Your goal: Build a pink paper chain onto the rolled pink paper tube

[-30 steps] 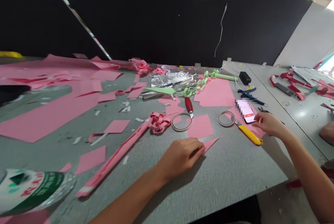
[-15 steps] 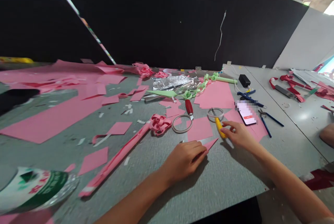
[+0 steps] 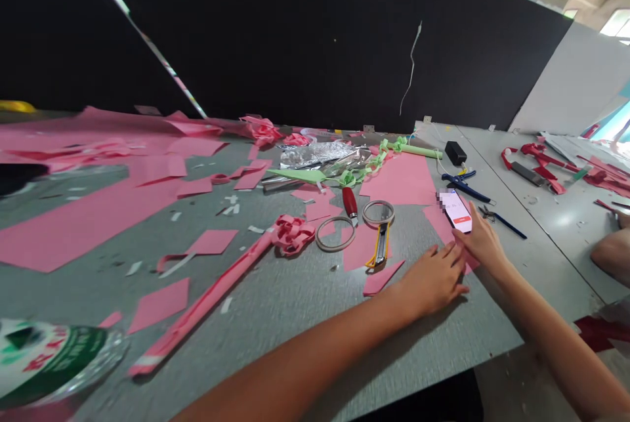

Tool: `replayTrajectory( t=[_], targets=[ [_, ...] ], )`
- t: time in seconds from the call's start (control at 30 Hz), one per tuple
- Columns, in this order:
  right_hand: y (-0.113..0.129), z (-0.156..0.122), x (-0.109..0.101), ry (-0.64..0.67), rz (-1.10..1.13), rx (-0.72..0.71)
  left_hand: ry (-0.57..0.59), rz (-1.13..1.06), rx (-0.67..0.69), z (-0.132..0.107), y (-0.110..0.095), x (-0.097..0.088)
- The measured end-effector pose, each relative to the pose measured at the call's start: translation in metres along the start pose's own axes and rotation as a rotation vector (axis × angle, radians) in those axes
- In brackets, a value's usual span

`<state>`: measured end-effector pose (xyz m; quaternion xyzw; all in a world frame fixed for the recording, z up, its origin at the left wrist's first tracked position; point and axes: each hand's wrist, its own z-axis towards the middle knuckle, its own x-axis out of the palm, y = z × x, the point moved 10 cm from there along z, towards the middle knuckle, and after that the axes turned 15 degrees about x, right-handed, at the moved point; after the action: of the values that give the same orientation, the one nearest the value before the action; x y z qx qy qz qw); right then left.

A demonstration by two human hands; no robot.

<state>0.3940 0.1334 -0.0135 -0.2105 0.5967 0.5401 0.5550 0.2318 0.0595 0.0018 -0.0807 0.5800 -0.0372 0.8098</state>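
My right hand point(image 3: 480, 238) is at the lower end of a phone point(image 3: 455, 211) with a lit screen, thumb at its bottom edge and fingers along its right side. Just left of it, my left hand point(image 3: 436, 277) reaches low over the table with fingers stretched out, holding nothing. A yellow utility knife point(image 3: 380, 246) lies on a pink paper square point(image 3: 355, 248). A small folded pink paper piece point(image 3: 384, 279) rests beside my left forearm. Two thin grey rings, a left ring point(image 3: 317, 233) and a right ring point(image 3: 364, 213), lie near a red-handled knife point(image 3: 349, 202).
A pink paper stick with a curled head point(image 3: 216, 291) lies left of centre. Blue-handled pliers point(image 3: 509, 225), a black adapter point(image 3: 455, 153), green paper strips point(image 3: 348, 178) and foil point(image 3: 315, 155) lie farther back. A bottle point(image 3: 54, 356) stands front left. Another person's hand point(image 3: 613, 245) shows at right.
My right hand has let go of the yellow utility knife, which now lies farther left, and moved to the phone. My left hand has released the folded pink paper and shifted right.
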Motion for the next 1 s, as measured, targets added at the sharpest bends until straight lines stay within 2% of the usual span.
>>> replayTrajectory(
  t=[0.07,0.13,0.27,0.47,0.57,0.67,0.77,0.9,0.97,1.0],
  targets=[
    [-0.006,0.014,-0.002,-0.011,0.012,0.002,0.019,0.002,-0.043,0.008,0.009,0.013],
    [-0.014,0.03,-0.005,-0.013,0.026,-0.003,0.04,-0.006,-0.072,0.004,0.014,0.019],
    [-0.03,0.054,-0.008,0.007,0.055,-0.017,0.065,-0.021,-0.103,-0.001,0.016,0.015],
    [-0.034,0.06,-0.008,0.004,0.099,-0.049,0.108,-0.017,-0.133,0.044,0.044,0.024],
    [-0.034,0.063,-0.01,-0.001,0.129,-0.057,0.132,-0.005,-0.132,0.042,0.042,0.022],
    [-0.035,0.065,-0.012,-0.003,0.169,-0.051,0.15,0.006,-0.111,0.007,0.012,0.009],
    [-0.033,0.055,-0.019,-0.001,0.224,-0.045,0.162,0.035,-0.04,-0.043,-0.041,0.0],
    [-0.02,0.013,-0.037,0.02,0.321,-0.072,0.025,0.188,0.166,-0.097,-0.113,-0.009],
    [-0.005,-0.015,-0.046,0.05,0.382,-0.088,-0.114,0.187,0.236,-0.113,-0.129,-0.025],
    [0.005,-0.027,-0.05,0.08,0.425,-0.092,-0.197,0.106,0.215,-0.118,-0.125,-0.039]
  ],
)
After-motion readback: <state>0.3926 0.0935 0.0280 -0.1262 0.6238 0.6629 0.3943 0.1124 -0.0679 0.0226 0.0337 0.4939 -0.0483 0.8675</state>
